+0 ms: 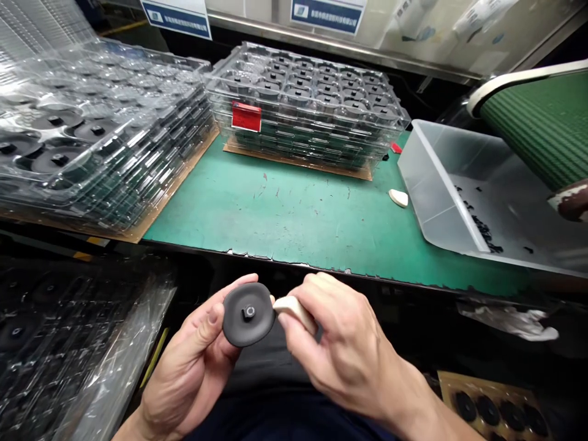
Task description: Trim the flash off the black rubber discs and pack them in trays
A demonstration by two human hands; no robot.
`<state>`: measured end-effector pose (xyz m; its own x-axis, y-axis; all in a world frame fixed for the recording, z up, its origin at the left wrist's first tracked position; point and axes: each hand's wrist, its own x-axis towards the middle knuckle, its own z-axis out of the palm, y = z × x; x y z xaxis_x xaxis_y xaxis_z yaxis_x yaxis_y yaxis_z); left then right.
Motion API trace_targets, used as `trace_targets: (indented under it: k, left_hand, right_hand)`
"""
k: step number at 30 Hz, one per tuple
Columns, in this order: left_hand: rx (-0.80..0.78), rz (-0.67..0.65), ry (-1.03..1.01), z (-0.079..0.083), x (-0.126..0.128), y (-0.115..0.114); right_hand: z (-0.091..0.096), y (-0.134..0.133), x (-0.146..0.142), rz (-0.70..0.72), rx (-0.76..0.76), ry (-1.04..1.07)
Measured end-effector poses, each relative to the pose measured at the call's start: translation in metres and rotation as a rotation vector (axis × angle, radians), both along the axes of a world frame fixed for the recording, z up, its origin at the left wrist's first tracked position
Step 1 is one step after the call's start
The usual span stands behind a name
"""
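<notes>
My left hand (197, 358) holds a dark grey, rounded plastic disc (260, 309) by its left edge, fingers behind it and thumb at the front rim. A small raised post with a light ring stands at the disc's centre. Pinched between thumb and fingers of my right hand (342, 337) is a cream-coloured block (293, 308) with a tapered tip. That tip meets the disc's right edge, or lies very close to it. Both hands are in front of the table edge, above my lap.
A green-topped table (294, 214) carries a stack of clear trays (303, 131) with dark discs and a larger tray stack (151, 159) at left. A translucent bin (427, 177) with small black bits stands right, beside another cream piece (398, 198). A green conveyor belt (542, 116) overhangs the bin.
</notes>
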<state>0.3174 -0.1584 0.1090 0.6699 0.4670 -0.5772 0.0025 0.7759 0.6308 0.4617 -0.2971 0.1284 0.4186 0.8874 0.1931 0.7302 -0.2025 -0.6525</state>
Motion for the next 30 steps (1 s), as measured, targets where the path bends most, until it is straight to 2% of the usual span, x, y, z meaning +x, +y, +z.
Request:
trace_targets:
  k: [5,8,11,16,19,24,30]
  left_hand:
    - [0.024,0.044,-0.052,0.0,0.004,0.001]
    - [0.043,0.014,-0.087,-0.001,0.006,0.001]
    - [0.055,0.01,-0.026,0.002,0.006,0.0]
    - [0.039,0.0,0.004,0.003,0.003,-0.001]
    - [0.035,-0.003,-0.022,-0.002,0.002,0.0]
    - [-0.046,-0.079,-0.009,-0.007,-0.002,-0.002]
    - [-0.085,-0.201,-0.057,-0.022,-0.009,0.002]
  right_hand:
    - [0.01,-0.002,-0.007,-0.055,0.113,-0.015]
    - [0.013,-0.002,-0.009,0.016,0.068,0.009]
    - [0.011,-0.002,-0.009,0.001,0.009,0.006]
    - [0.008,-0.002,-0.013,0.065,0.0,0.014]
    - [0.005,0.0,-0.01,0.005,-0.001,-0.02]
    - [-0.002,0.003,-0.002,0.009,-0.04,-0.105]
    - [-0.001,0.001,0.001,0.154,-0.063,-0.166]
